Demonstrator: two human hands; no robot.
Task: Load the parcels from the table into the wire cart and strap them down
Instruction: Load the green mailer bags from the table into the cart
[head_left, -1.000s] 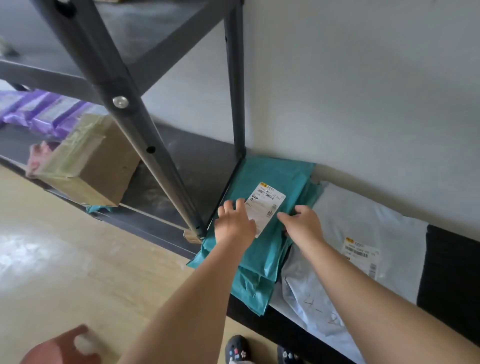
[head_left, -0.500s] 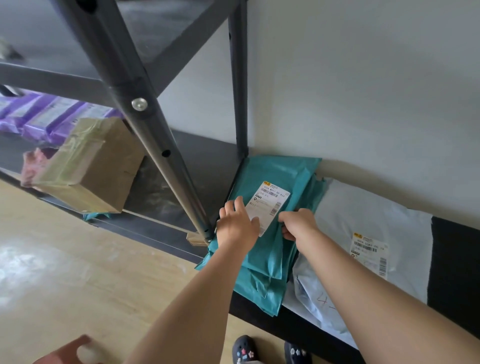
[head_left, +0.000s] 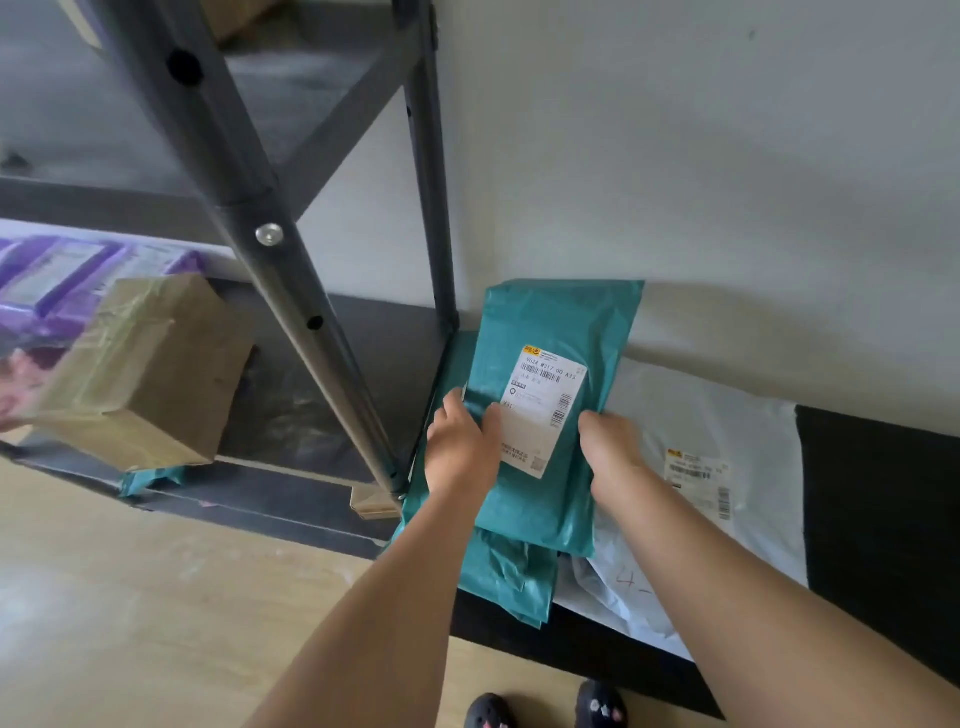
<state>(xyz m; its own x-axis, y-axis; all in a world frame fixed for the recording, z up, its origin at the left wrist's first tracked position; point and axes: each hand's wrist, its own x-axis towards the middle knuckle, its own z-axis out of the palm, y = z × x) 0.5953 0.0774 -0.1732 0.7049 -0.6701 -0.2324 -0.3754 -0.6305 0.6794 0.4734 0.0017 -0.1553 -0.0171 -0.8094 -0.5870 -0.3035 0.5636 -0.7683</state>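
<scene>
A teal mailer bag with a white shipping label lies on top of another teal bag on a black table against the wall. My left hand grips the top bag's left edge, thumb on top beside the label. My right hand grips its right edge with the fingers curled under. A large white mailer bag with its own label lies under and to the right of the teal bags. No wire cart is in view.
A dark metal shelving rack stands right beside the table on the left; its front post slants close to my left hand. On its low shelf sit a taped cardboard box and purple parcels. Wooden floor and my shoes below.
Both hands moved from resting on the top teal bag to gripping its edges, and the bag's near end has risen off the stack. The camera has drawn closer.
</scene>
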